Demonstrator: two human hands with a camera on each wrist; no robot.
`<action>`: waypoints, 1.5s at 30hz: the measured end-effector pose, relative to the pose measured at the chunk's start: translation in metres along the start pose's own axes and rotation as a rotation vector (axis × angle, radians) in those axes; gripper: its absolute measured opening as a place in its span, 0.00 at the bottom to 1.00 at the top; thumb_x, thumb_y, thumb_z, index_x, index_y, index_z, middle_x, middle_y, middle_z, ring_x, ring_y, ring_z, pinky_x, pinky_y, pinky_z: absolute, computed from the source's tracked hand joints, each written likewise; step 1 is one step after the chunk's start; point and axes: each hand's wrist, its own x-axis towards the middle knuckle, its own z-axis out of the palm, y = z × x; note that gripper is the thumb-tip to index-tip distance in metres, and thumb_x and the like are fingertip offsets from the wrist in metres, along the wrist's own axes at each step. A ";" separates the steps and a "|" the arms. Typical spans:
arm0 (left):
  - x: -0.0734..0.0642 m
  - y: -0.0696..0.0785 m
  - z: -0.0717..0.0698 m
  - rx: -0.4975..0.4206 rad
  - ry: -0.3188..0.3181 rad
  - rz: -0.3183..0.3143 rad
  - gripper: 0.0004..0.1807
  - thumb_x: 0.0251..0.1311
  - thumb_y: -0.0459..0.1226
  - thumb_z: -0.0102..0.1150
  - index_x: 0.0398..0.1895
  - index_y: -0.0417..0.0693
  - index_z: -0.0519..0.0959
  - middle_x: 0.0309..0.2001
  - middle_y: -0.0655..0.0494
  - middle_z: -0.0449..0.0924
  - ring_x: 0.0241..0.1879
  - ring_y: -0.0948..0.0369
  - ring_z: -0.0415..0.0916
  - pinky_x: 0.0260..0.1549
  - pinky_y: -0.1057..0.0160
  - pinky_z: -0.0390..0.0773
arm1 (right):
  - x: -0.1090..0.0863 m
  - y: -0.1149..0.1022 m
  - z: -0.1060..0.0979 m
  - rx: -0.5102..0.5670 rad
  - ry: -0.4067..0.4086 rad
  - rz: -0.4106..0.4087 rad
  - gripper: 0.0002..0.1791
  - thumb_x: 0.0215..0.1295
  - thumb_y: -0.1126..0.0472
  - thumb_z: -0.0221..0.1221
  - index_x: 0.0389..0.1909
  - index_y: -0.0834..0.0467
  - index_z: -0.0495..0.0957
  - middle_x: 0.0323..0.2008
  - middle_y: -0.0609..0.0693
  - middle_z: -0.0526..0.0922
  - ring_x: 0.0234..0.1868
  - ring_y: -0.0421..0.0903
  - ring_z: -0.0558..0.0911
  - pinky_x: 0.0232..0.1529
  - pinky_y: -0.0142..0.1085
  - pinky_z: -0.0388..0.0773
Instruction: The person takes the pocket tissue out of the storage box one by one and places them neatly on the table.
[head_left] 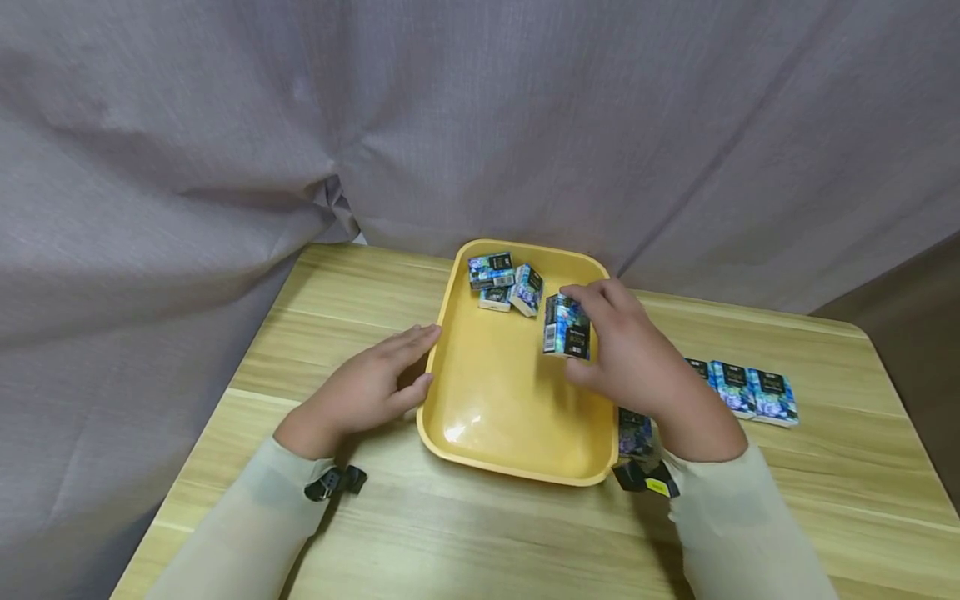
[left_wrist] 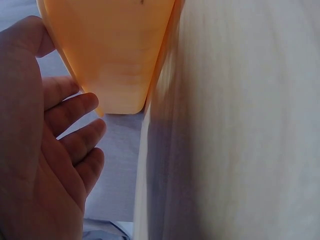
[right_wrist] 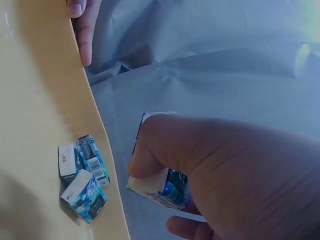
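Note:
In the head view a yellow tray (head_left: pixel 487 400) lies on the wooden table. My right hand (head_left: pixel 626 350) pinches a small blue floral box (head_left: pixel 567 327) between thumb and fingers, over the tray's right half. Several similar boxes (head_left: pixel 527 290) lie in a loose group at the tray's far left corner, one resting on another. My left hand (head_left: pixel 367 379) is at the tray's left edge, its fingers extended and fingertips right at the rim. The right wrist view shows the held box (right_wrist: pixel 159 192) partly covered by the thumb.
To the right of the tray, several more floral boxes (head_left: pixel 772 397) sit in a row, partly hidden behind the right forearm. Another box (head_left: pixel 634 433) lies close against the tray's right side. A grey curtain (head_left: pixel 480 125) hangs along the table's far edge.

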 end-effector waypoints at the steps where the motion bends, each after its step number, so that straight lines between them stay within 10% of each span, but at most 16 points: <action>1: 0.000 0.000 0.000 0.001 -0.001 0.000 0.40 0.84 0.53 0.57 0.92 0.56 0.60 0.88 0.53 0.66 0.88 0.48 0.63 0.87 0.42 0.66 | -0.003 0.000 -0.001 -0.003 0.001 0.000 0.50 0.65 0.59 0.74 0.88 0.56 0.64 0.71 0.62 0.70 0.61 0.58 0.76 0.55 0.57 0.85; 32: 0.000 -0.001 0.001 0.014 -0.011 -0.004 0.39 0.86 0.56 0.51 0.93 0.58 0.59 0.88 0.54 0.64 0.88 0.49 0.63 0.86 0.41 0.68 | -0.088 0.059 -0.012 -0.129 0.112 -0.059 0.55 0.54 0.65 0.81 0.85 0.59 0.69 0.68 0.62 0.74 0.46 0.50 0.77 0.43 0.50 0.81; 45: -0.001 0.002 -0.001 -0.003 -0.012 -0.008 0.39 0.85 0.56 0.53 0.92 0.58 0.59 0.88 0.55 0.64 0.88 0.49 0.63 0.85 0.41 0.68 | -0.115 0.083 -0.001 -0.182 0.116 -0.034 0.56 0.48 0.65 0.82 0.83 0.60 0.71 0.66 0.68 0.75 0.54 0.62 0.79 0.43 0.61 0.85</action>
